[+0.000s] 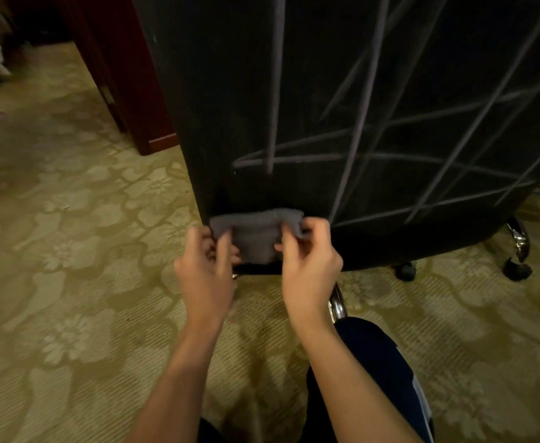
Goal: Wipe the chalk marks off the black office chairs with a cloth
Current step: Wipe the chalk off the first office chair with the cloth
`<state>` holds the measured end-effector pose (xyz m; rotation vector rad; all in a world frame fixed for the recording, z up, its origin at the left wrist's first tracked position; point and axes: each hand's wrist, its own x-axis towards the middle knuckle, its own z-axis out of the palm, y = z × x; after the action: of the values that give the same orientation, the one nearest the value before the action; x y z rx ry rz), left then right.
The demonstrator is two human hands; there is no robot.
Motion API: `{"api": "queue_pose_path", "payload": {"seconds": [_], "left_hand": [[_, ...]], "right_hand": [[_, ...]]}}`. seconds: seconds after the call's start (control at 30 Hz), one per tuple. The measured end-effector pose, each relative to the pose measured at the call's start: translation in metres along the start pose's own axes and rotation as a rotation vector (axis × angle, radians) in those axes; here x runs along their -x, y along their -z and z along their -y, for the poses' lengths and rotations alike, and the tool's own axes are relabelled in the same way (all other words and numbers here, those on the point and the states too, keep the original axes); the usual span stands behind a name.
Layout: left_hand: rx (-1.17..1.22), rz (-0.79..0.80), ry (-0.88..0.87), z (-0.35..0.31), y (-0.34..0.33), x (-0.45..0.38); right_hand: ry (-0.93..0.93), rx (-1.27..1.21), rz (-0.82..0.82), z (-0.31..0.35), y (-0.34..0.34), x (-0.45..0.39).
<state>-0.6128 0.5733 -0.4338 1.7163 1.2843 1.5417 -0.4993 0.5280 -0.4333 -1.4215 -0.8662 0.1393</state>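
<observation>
Both forearms reach forward over the patterned carpet (70, 251), and between them, at the lower edge of the chair back, hangs a small grey cloth (256, 241). On the left side, the left hand (206, 270) pinches the cloth's left edge between thumb and curled fingers; the right hand (310, 260) pinches its right edge in the same way, so the fabric is stretched lightly between the two. It looks soft, thin and very light (it sags and bunches along its top fold), so it likely needs folding into a pad and pressing with a flat palm rather than holding by the corners.

Left of the hands the carpet offers open room, bounded further back by a dark red wooden cabinet (128, 91) standing just beside the chair. The black office chair (230, 107) fills the middle and right: its back is a broad, slightly ribbed surface crossed by many pale chalk marks (364, 100), none yet wiped as far as I can tell. Strokes can probably run freely across it, though the left edge sits near the cabinet. Lower right, chrome legs and castors (518, 270) suggest the chair may roll under pressure.
</observation>
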Motion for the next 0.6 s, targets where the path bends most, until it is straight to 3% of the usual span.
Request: {"api": "queue_pose_path", "payload": {"seconds": [0.17, 0.4, 0.5, 0.6], "left_hand": [[0.097, -0.119, -0.079, -0.042, 0.014, -0.051], [-0.043, 0.068, 0.174, 0.026, -0.017, 0.033], [-0.051, 0.081, 0.044, 0.008, -0.032, 0.028], [-0.177, 0.068, -0.250, -0.029, -0.044, 0.001]], "right_hand": [[0.093, -0.115, -0.030, 0.050, -0.016, -0.032], [-0.117, 0.106, 0.103, -0.043, 0.014, 0.015], [-0.095, 0.182, 0.089, -0.040, 0.033, 0.002], [0.077, 0.203, 0.017, -0.014, 0.051, -0.033]]}}
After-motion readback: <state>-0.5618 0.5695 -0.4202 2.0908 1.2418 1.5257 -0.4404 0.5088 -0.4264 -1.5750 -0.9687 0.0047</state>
